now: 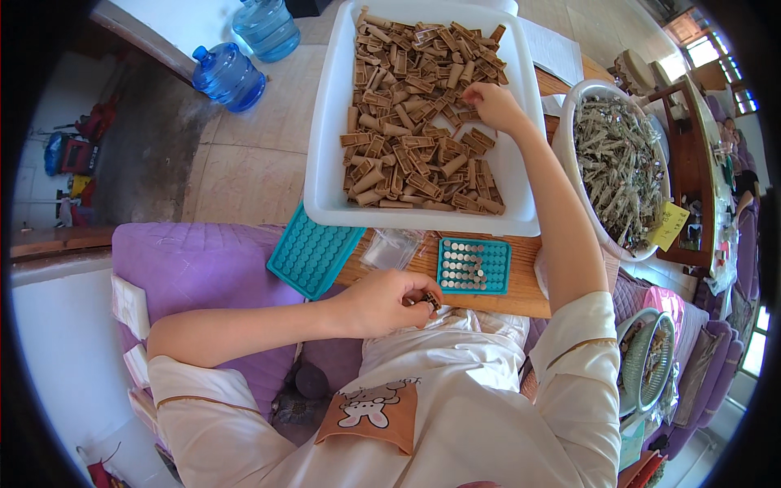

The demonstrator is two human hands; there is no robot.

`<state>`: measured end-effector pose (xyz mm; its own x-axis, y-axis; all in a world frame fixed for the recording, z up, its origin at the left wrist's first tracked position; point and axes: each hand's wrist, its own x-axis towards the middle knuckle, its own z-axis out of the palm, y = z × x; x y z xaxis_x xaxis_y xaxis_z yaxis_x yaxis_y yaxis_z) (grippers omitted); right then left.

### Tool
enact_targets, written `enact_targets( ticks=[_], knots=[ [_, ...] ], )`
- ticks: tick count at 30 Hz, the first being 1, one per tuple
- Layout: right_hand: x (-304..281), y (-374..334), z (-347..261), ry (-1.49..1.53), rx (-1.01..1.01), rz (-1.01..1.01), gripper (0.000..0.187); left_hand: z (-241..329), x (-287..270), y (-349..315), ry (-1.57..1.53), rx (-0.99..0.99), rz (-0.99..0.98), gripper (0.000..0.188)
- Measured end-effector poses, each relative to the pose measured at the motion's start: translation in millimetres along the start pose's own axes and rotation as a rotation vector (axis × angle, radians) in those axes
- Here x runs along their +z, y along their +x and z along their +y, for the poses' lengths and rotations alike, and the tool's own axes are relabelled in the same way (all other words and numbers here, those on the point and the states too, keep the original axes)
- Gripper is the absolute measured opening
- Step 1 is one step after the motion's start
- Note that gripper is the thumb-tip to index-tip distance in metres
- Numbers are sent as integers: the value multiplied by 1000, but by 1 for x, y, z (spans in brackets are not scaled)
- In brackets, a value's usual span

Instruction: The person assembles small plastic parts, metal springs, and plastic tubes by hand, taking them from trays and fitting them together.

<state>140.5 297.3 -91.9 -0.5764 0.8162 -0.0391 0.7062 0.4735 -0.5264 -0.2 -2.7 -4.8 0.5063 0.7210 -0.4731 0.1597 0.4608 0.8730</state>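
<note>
The right hand (496,107), fingertips bent together on something I cannot make out, is nearer the brown pieces (417,163), long axes pointing every way in the white tub (327,154) beyond the left hand (376,301), which grips a small dark piece (432,302).

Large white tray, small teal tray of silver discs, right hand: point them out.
Large white tray (329,146), head view: its bare left side.
Small teal tray (497,266), head view: a bare part toward its right edge.
Right hand (494,104), head view: the middle of the hand.
</note>
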Motion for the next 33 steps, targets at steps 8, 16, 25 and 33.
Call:
enact_targets(
  ticks=[8, 16, 25, 33],
  knots=[
    [28, 16, -23, -260, -47, 162, 26, 2, -7, 0, 8, -49, -6, 24],
    [28, 33, -24, -597, -244, 116, 24, 11, -8, 0, 81, -96, -50, 25],
    [32, 41, -29, -589, -45, 16, 17, -3, -3, 1, 63, 37, 62, 27],
    [27, 37, -33, -511, 12, 6, 26, -4, -7, 1, 84, 58, 66, 27]
  ],
)
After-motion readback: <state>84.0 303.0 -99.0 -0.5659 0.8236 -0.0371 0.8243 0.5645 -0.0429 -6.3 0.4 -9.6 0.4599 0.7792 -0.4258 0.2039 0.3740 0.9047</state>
